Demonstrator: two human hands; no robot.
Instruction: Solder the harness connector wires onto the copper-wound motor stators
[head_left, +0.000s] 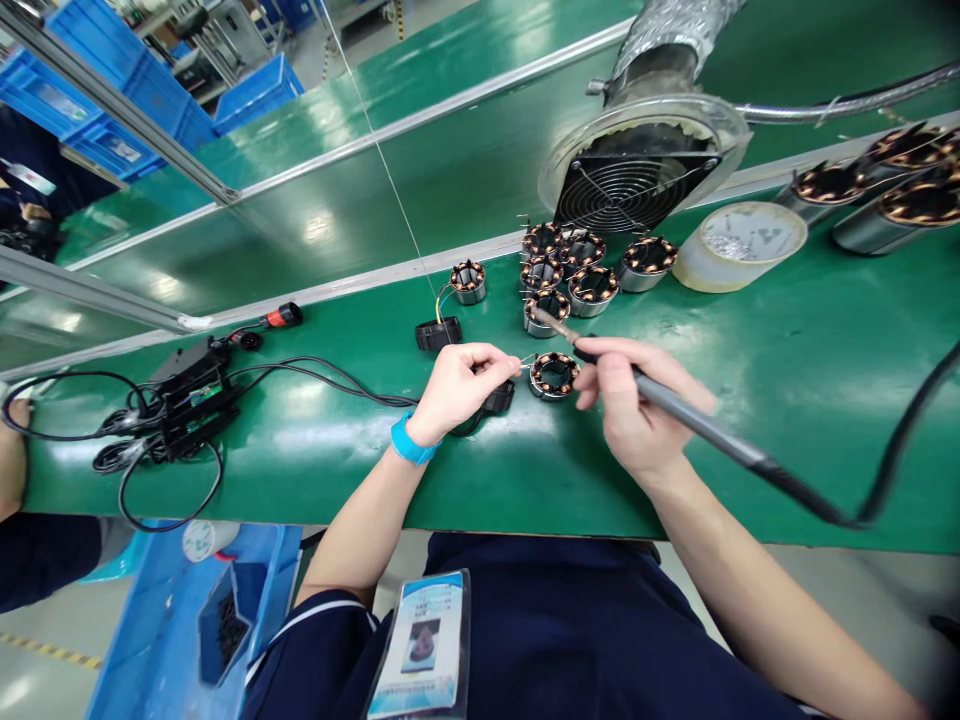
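Observation:
My right hand [637, 400] grips a soldering iron [694, 425] by its handle, the tip pointing up and left over a wound motor stator. Thumb and forefinger of my left hand [469, 385] are pinched on a thin wire [527, 362] beside the nearest stator [554, 376]. That stator, a steel ring with copper coils, lies on the green bench between my hands. A black connector housing [498, 398] sits just under my left fingers, partly covered. Behind it, another black housing [439, 334] has coloured leads running to a small stator [469, 282].
Several stators [541, 273] stand grouped before a round fume extractor [637, 185]. A translucent tub [742, 245] and taller stators [829, 190] are at right. Black cables and a casing [187, 385] lie left. A blue bin [150, 650] is below; another person's arm [11, 455] shows left.

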